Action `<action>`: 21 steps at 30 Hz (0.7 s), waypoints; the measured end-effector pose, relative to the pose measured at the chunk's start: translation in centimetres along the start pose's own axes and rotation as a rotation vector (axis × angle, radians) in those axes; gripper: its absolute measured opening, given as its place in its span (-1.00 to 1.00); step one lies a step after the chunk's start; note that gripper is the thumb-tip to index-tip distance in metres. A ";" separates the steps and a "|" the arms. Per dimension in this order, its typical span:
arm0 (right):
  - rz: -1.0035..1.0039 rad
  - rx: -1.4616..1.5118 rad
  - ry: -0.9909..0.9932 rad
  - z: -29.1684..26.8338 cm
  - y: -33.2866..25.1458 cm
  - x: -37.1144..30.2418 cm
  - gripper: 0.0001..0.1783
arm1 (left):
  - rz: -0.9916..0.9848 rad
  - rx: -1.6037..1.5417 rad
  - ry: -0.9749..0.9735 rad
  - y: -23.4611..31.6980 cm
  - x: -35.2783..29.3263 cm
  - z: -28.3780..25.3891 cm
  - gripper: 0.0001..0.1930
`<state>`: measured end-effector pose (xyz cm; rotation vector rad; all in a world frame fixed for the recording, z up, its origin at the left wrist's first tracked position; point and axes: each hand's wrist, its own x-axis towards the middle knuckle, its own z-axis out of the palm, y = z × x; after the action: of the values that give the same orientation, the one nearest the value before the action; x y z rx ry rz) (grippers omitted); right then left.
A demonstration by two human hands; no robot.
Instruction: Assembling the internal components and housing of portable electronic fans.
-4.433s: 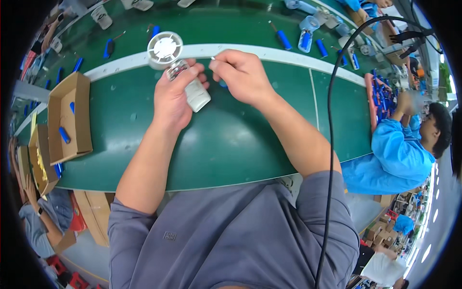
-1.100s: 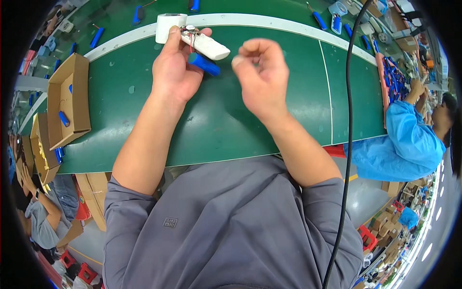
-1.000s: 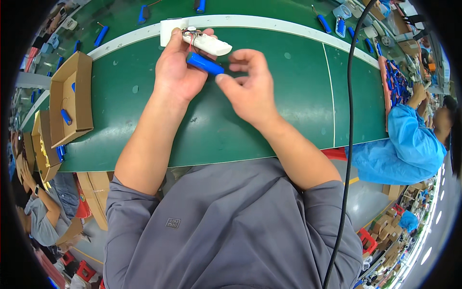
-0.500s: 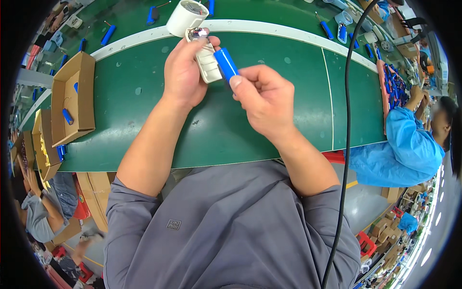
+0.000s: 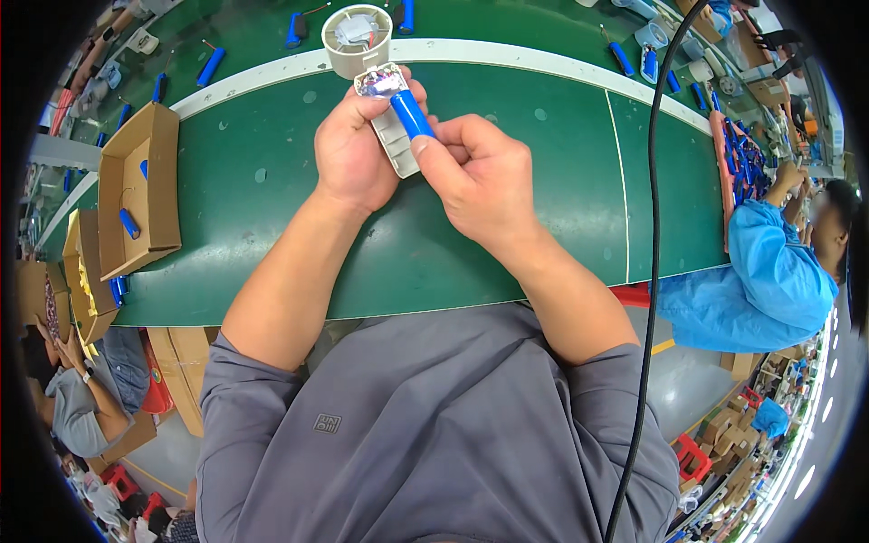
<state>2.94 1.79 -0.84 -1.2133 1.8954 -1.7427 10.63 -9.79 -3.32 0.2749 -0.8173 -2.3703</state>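
My left hand (image 5: pixel 351 161) is closed around the handle of a white plastic device housing (image 5: pixel 395 145). At its far end is a round cup-shaped head (image 5: pixel 342 63), its opening turned up to show a grey inside with thin wires. The handle lies open, with ribs inside and small electronic parts (image 5: pixel 380 83) near the head. My right hand (image 5: pixel 484 176) pinches the near end of a blue cylindrical battery (image 5: pixel 411 113) between thumb and fingers. The battery lies along the open handle, its far end close to the electronics; whether it is fully seated I cannot tell.
Under my hands is a green work table (image 5: pixel 543 226). A cardboard tray (image 5: pixel 167 190) with blue batteries stands left. Beyond a white rail (image 5: pixel 507 59) lie more batteries (image 5: pixel 211 67). A black cable (image 5: pixel 654 181) hangs at right, near a person in blue (image 5: pixel 769 281) beside a battery-filled pink bin (image 5: pixel 721 172).
The battery has moved left from beside the handle to over its open side. The housing has tilted, so its round head now faces up more. My right hand has shifted left.
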 end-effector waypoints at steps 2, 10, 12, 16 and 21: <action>-0.025 -0.044 -0.001 0.1 0.3 0.2 -0.82 | 0.006 -0.004 0.010 -0.4 0.3 -0.5 -0.57; -0.141 -0.271 -0.084 -0.2 0.5 0.2 -0.79 | 0.020 0.056 0.064 -0.4 -0.1 0.4 -0.66; -0.183 -0.328 -0.080 -0.7 0.2 0.3 -0.79 | 0.022 0.243 0.041 -0.3 -0.3 1.1 -0.70; -0.094 -0.408 0.094 -2.0 0.3 0.5 -0.64 | -0.018 0.297 -0.005 0.3 -0.6 0.9 -0.68; 0.298 -0.029 -0.158 -2.2 2.5 0.1 -0.58 | -0.015 0.305 0.078 -0.4 -0.9 2.2 -0.73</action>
<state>0.35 2.99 -2.57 -0.9854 1.9010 -1.4274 10.32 -7.92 -1.90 0.4964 -1.1421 -2.2278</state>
